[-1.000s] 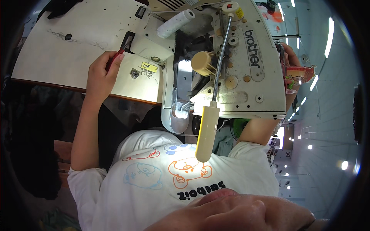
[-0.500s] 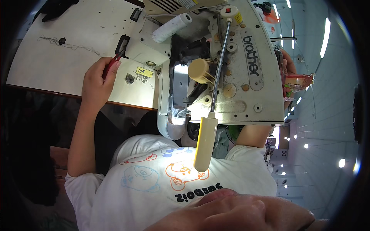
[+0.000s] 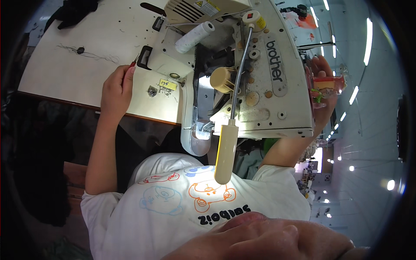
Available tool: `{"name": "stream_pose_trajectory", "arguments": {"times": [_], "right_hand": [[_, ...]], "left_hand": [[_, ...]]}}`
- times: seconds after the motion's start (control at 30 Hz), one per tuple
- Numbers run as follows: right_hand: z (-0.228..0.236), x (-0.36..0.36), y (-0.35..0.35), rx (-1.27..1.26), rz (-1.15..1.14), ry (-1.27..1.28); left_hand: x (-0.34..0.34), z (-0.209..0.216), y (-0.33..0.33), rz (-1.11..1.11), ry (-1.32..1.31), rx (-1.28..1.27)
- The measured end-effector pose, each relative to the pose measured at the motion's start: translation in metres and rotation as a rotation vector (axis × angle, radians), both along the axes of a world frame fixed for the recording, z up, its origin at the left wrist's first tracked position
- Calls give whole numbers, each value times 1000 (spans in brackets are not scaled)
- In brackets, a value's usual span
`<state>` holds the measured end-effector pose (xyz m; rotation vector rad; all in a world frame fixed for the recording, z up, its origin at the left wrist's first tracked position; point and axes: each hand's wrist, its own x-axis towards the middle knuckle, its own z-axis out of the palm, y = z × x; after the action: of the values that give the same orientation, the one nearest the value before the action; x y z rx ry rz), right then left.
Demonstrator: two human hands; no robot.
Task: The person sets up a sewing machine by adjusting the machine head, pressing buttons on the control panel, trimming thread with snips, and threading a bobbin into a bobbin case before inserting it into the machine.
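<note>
My left hand (image 3: 116,93) rests above the white table (image 3: 47,73), closed around red-handled thread snips (image 3: 133,64). Most of the handle is hidden in the fist, and a thin dark tip pokes out by the thumb. On the table beside the hand are a small metal part (image 3: 152,91) and a yellow label (image 3: 168,85). My right hand (image 3: 324,71) is on the far right side of the sewing machine head (image 3: 279,102), fingers stretched and apart. It is next to a red see-through piece with green on it (image 3: 327,84), which partly covers the palm.
A bendable lamp (image 3: 225,151) hangs in front of the machine. Loose thread (image 3: 97,54) trails over the table around a small dark piece (image 3: 80,50). Black cloth (image 3: 71,15) lies at the far left. A white cylinder (image 3: 195,37) and a beige knob (image 3: 222,80) stand on the machine.
The view has shifted slightly. The snips have sunk deeper into my left fist, showing less handle. More of my right hand and forearm shows beyond the machine, with the fingers extended.
</note>
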<state>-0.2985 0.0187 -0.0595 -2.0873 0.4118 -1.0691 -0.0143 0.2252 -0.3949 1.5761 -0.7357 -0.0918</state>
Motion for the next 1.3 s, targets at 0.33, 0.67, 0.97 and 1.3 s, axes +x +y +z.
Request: {"name": "stream_pose_trajectory", "arguments": {"times": [0.33,0.67,0.97,1.3], "right_hand": [[-53,-108,26,229,92,-307],[-208,-132,105,492,650,622],[-253,-97,150,568,840,424],[-283,-129,119,467,571,265]], "left_hand": [[-3,-18,15,4,210,-48],[-171,-2,126,-548,390,218],[-236,48,116,-977,699,75],[-194,86,123,-991,631,415]]}}
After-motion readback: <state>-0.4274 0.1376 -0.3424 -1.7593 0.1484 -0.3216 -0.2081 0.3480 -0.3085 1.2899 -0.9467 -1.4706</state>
